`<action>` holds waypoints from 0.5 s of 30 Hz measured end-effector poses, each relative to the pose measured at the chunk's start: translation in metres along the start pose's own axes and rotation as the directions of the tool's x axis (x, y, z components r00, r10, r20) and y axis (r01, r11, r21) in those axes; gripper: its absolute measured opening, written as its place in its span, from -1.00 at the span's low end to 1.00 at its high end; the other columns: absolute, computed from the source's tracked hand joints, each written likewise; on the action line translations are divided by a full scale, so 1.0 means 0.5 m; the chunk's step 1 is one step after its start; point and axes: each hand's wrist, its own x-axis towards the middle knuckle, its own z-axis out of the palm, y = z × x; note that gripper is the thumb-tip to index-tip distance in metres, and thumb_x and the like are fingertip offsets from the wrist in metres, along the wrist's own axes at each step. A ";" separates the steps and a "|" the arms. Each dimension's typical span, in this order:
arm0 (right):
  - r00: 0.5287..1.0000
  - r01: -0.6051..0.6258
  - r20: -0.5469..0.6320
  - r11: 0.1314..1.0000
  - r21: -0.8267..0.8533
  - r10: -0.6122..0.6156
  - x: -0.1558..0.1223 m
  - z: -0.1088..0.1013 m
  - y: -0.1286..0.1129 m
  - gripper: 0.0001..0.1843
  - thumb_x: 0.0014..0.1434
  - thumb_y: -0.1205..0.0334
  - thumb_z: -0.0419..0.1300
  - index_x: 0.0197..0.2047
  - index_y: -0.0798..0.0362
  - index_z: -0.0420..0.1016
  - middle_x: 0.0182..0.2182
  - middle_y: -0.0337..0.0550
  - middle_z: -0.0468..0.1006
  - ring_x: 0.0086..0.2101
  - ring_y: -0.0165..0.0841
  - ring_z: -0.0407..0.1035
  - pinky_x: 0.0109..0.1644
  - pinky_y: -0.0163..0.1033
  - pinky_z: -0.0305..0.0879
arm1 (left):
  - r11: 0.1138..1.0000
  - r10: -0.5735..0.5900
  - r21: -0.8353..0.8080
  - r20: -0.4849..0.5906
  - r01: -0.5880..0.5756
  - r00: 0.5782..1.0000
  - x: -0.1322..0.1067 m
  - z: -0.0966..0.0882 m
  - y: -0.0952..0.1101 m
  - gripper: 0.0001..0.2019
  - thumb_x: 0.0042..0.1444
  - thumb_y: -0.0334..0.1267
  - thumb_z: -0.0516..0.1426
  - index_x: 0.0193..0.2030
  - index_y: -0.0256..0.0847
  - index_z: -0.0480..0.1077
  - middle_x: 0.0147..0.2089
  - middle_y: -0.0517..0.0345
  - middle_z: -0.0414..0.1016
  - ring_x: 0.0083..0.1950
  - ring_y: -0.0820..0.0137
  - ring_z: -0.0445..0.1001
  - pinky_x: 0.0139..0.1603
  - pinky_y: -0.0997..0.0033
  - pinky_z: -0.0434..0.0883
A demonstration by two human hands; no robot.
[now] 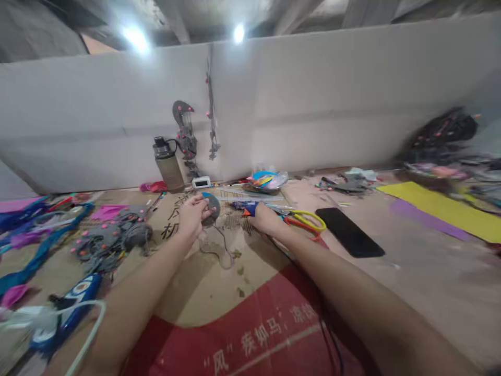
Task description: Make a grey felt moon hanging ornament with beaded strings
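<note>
The grey round piece [212, 207] is held at the fingertips of the left hand [191, 214], a little above the cardboard [203, 284] that covers the table. The fingers are closed around its edge and the thumb lies on its near side.

Just beside it, the right hand [266, 219] is clenched on a blue and orange tool [248, 209], whose tip points toward the grey piece. The view is blurred here, so it may be a small glue gun, but I cannot tell for sure. A thin dark cord [219, 253] lies on the cardboard below the two hands.

Directly to the outer side of the right hand lie scissors [307, 222] with yellow and orange handles, and beyond them a black phone [349, 232] lies flat. Behind the left hand stand a bottle [168, 166] and a small white clock [201, 183] near the wall. To the outer side of the left hand is a heap of grey pieces with pink dots [109, 240].
</note>
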 end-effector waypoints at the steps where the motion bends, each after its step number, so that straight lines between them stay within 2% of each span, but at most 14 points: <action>1: 0.999 -0.022 0.026 1.000 -0.005 0.023 0.005 -0.004 0.001 -0.74 -0.15 0.28 0.25 -0.29 0.11 0.48 -0.27 0.01 0.57 -0.20 -0.20 0.44 -0.25 -0.34 0.24 | 1.000 -0.011 -0.005 0.008 0.011 1.000 0.000 -0.002 -0.003 -0.88 -0.11 -0.54 0.19 -0.40 -0.33 0.37 -0.50 0.20 0.40 -0.52 0.55 0.40 -0.44 0.45 0.53; 3: 0.997 -0.052 0.060 0.999 0.003 0.052 0.015 -0.011 0.001 -0.82 -0.12 0.25 0.23 -0.38 0.12 0.48 -0.39 -0.02 0.56 -0.31 -0.21 0.45 -0.32 -0.32 0.25 | 0.999 -0.029 -0.017 0.021 0.029 0.999 0.000 -0.006 -0.008 -0.87 -0.13 -0.53 0.22 -0.41 -0.32 0.37 -0.50 0.21 0.39 -0.53 0.56 0.39 -0.43 0.45 0.53; 5: 0.995 -0.067 0.075 0.997 0.038 0.064 0.021 -0.012 -0.001 -0.82 -0.07 0.20 0.19 -0.38 0.12 0.47 -0.46 -0.06 0.54 -0.41 -0.26 0.44 -0.38 -0.30 0.26 | 0.999 -0.038 -0.033 0.035 0.039 0.999 0.001 -0.011 -0.014 -0.85 -0.14 -0.52 0.23 -0.41 -0.32 0.36 -0.51 0.22 0.39 -0.54 0.56 0.38 -0.41 0.43 0.54; 7: 0.997 -0.057 0.058 0.994 0.090 0.052 0.022 -0.007 -0.007 -0.73 0.02 0.15 0.10 -0.25 0.12 0.46 -0.43 -0.10 0.53 -0.45 -0.31 0.42 -0.41 -0.31 0.28 | 0.998 -0.042 -0.050 0.046 0.045 0.998 0.005 -0.017 -0.019 -0.84 -0.14 -0.52 0.24 -0.41 -0.31 0.36 -0.52 0.24 0.38 -0.56 0.57 0.36 -0.38 0.39 0.54; 10: 0.997 0.055 -0.071 0.968 0.243 -0.038 0.013 0.012 -0.024 -0.59 0.08 0.20 0.00 0.02 0.08 0.30 -0.22 -0.10 0.51 -0.37 -0.36 0.42 -0.34 -0.31 0.34 | 0.997 -0.045 -0.059 0.048 0.048 0.998 0.014 -0.027 -0.023 -0.83 -0.15 -0.52 0.24 -0.40 -0.31 0.35 -0.55 0.27 0.36 -0.58 0.58 0.34 -0.34 0.34 0.55; 12: 0.974 0.206 -0.175 0.884 0.419 -0.144 -0.003 0.027 -0.042 -0.55 0.02 0.27 0.02 0.03 0.05 0.24 -0.14 -0.09 0.47 -0.34 -0.36 0.41 -0.30 -0.28 0.37 | 0.997 -0.034 -0.067 0.042 0.037 0.999 0.019 -0.032 -0.023 -0.83 -0.15 -0.50 0.24 -0.40 -0.31 0.35 -0.57 0.28 0.34 -0.58 0.59 0.33 -0.32 0.33 0.54; 15: 0.937 0.344 -0.171 0.715 0.609 -0.305 -0.034 0.042 -0.071 -0.62 0.03 0.28 0.02 -0.02 0.05 0.22 -0.15 -0.09 0.44 -0.38 -0.38 0.39 -0.33 -0.24 0.38 | 0.997 0.006 -0.081 0.023 -0.004 1.000 0.022 -0.033 -0.022 -0.82 -0.17 -0.47 0.25 -0.37 -0.32 0.37 -0.53 0.24 0.39 -0.55 0.58 0.35 -0.32 0.34 0.53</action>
